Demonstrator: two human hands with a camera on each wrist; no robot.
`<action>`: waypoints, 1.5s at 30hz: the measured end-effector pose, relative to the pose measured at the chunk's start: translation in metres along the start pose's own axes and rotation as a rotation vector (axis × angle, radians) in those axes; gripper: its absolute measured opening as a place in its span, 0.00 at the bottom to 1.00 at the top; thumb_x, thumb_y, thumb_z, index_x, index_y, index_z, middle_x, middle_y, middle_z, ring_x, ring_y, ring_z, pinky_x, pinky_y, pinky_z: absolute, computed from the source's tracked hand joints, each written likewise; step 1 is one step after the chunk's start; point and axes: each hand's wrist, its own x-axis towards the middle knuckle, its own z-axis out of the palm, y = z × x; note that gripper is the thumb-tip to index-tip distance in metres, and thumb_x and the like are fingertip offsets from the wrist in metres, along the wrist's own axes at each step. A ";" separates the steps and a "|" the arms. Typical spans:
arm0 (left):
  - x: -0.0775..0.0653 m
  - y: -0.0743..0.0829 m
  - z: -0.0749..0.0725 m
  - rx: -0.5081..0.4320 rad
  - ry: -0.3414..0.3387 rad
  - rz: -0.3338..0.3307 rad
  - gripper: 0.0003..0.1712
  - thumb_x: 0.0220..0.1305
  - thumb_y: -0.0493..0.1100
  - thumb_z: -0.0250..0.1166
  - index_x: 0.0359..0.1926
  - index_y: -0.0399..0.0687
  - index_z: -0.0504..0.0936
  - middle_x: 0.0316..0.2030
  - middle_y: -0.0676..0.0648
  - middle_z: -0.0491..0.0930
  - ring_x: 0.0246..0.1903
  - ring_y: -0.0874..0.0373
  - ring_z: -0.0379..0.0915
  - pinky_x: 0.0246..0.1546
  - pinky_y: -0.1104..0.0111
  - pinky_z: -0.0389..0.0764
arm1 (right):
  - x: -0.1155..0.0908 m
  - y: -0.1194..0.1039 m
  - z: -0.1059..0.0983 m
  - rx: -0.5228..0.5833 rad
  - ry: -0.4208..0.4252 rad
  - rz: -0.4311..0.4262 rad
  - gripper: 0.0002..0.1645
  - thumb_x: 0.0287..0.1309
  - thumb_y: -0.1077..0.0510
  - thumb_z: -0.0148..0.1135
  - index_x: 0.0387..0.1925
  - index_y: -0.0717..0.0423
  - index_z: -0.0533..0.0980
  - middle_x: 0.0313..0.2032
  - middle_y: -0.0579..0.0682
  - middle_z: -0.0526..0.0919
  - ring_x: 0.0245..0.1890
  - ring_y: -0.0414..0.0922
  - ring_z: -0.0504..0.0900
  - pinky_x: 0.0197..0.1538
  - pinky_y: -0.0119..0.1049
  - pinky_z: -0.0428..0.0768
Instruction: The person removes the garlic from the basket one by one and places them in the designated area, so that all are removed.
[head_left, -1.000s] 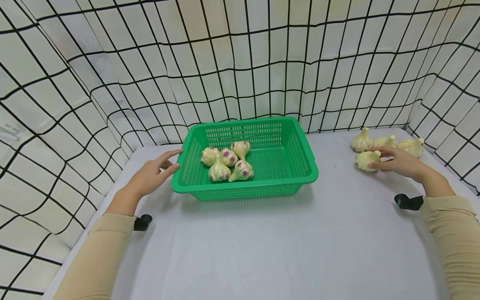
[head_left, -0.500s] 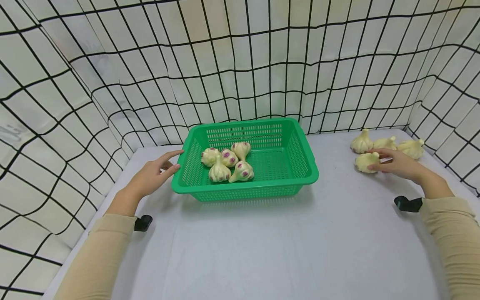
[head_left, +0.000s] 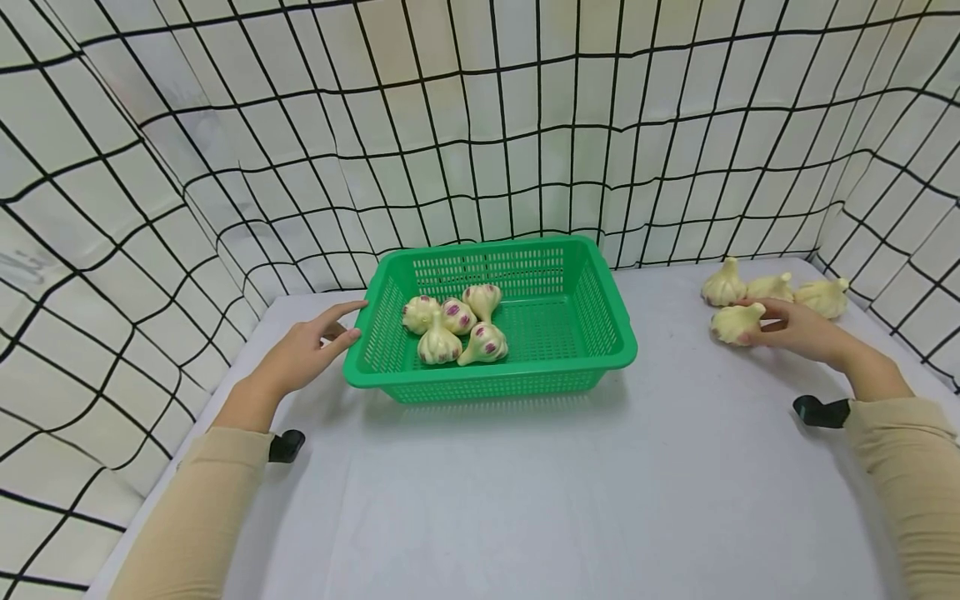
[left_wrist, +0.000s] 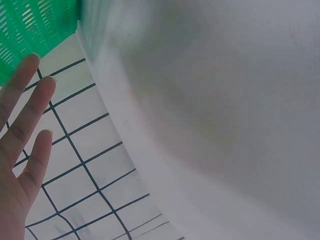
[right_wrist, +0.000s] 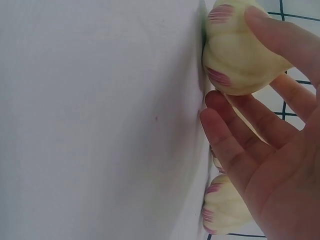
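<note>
Pale cloth covers the desk point(head_left: 525, 508) in front of the green basket point(head_left: 487, 374), with beige sleeves point(head_left: 198, 500) nearest, one to either side of it. At the basket's left end, the left hand point(head_left: 303, 352) has its fingers spread, thumb and forefinger at the rim. Well to the basket's right, the right hand point(head_left: 804, 333) pinches a garlic bulb point(head_left: 729, 323) between thumb and fingers. Five purple-marked bulbs point(head_left: 440, 343) cluster inside the basket's left half. Three more bulbs point(head_left: 825, 296) lie to its right, beyond the held one. Black netting point(head_left: 540, 129) over white sheeting rises behind the basket.
</note>
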 end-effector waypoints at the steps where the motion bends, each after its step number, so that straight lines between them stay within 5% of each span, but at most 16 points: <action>1: 0.000 0.000 0.000 0.001 0.000 -0.001 0.33 0.80 0.57 0.52 0.79 0.53 0.61 0.50 0.34 0.83 0.52 0.38 0.78 0.52 0.37 0.74 | -0.001 0.000 0.000 0.006 -0.001 -0.005 0.44 0.71 0.48 0.64 0.76 0.66 0.57 0.70 0.76 0.58 0.67 0.75 0.62 0.62 0.70 0.65; 6: 0.000 0.000 0.000 0.008 0.000 -0.001 0.33 0.80 0.57 0.52 0.78 0.54 0.61 0.50 0.34 0.83 0.52 0.38 0.79 0.52 0.38 0.75 | -0.004 0.002 0.000 0.025 -0.006 -0.032 0.45 0.69 0.53 0.66 0.75 0.68 0.56 0.69 0.79 0.57 0.65 0.77 0.65 0.62 0.72 0.64; 12: 0.000 0.000 0.000 0.011 0.003 0.002 0.33 0.80 0.57 0.52 0.78 0.53 0.61 0.50 0.34 0.84 0.51 0.38 0.79 0.51 0.38 0.75 | -0.009 0.009 -0.001 -0.018 -0.001 -0.036 0.45 0.70 0.54 0.66 0.76 0.70 0.55 0.68 0.77 0.63 0.62 0.72 0.73 0.56 0.49 0.76; 19: 0.000 0.000 0.000 0.011 0.003 0.007 0.33 0.80 0.56 0.52 0.78 0.52 0.61 0.50 0.33 0.83 0.52 0.37 0.79 0.52 0.37 0.74 | -0.019 0.010 -0.006 -0.039 0.034 -0.043 0.42 0.71 0.52 0.64 0.75 0.68 0.58 0.68 0.75 0.66 0.61 0.73 0.73 0.57 0.58 0.74; 22: -0.001 0.000 0.000 0.010 0.002 0.006 0.33 0.80 0.56 0.52 0.78 0.52 0.61 0.50 0.33 0.83 0.52 0.37 0.79 0.52 0.37 0.74 | -0.022 0.009 -0.008 -0.056 0.053 -0.052 0.40 0.72 0.53 0.63 0.74 0.68 0.59 0.67 0.75 0.67 0.61 0.74 0.73 0.54 0.48 0.77; 25: -0.001 0.000 0.000 0.010 0.001 0.005 0.33 0.80 0.56 0.52 0.78 0.52 0.61 0.50 0.34 0.83 0.52 0.37 0.79 0.52 0.38 0.75 | -0.025 0.009 -0.011 -0.078 0.073 -0.056 0.38 0.72 0.53 0.63 0.73 0.68 0.61 0.66 0.73 0.69 0.57 0.59 0.81 0.47 0.31 0.76; 31: -0.001 0.002 0.000 0.010 0.003 0.007 0.33 0.80 0.57 0.52 0.78 0.52 0.61 0.50 0.34 0.84 0.51 0.38 0.79 0.51 0.38 0.75 | -0.029 0.005 -0.014 -0.101 0.122 -0.070 0.35 0.73 0.55 0.62 0.72 0.69 0.64 0.64 0.73 0.71 0.56 0.56 0.80 0.52 0.48 0.81; 36: -0.001 0.002 0.000 0.015 0.005 0.008 0.33 0.80 0.57 0.52 0.78 0.52 0.61 0.50 0.33 0.83 0.52 0.37 0.79 0.52 0.38 0.74 | -0.032 -0.005 -0.019 -0.111 0.158 -0.076 0.32 0.73 0.53 0.62 0.70 0.68 0.67 0.63 0.69 0.74 0.51 0.34 0.73 0.43 0.24 0.73; 38: -0.001 0.002 0.000 0.018 0.005 0.009 0.33 0.80 0.57 0.52 0.78 0.52 0.61 0.50 0.34 0.83 0.52 0.38 0.79 0.52 0.38 0.75 | -0.033 -0.011 -0.021 -0.112 0.166 -0.084 0.32 0.73 0.53 0.61 0.69 0.67 0.68 0.63 0.69 0.73 0.52 0.38 0.75 0.42 0.23 0.73; 45: -0.001 0.001 0.000 0.011 0.003 0.010 0.33 0.80 0.57 0.53 0.78 0.53 0.61 0.50 0.35 0.84 0.51 0.38 0.79 0.51 0.38 0.75 | -0.032 -0.035 -0.027 -0.137 0.206 -0.106 0.28 0.73 0.54 0.62 0.68 0.61 0.72 0.62 0.61 0.76 0.43 0.14 0.69 0.41 0.21 0.72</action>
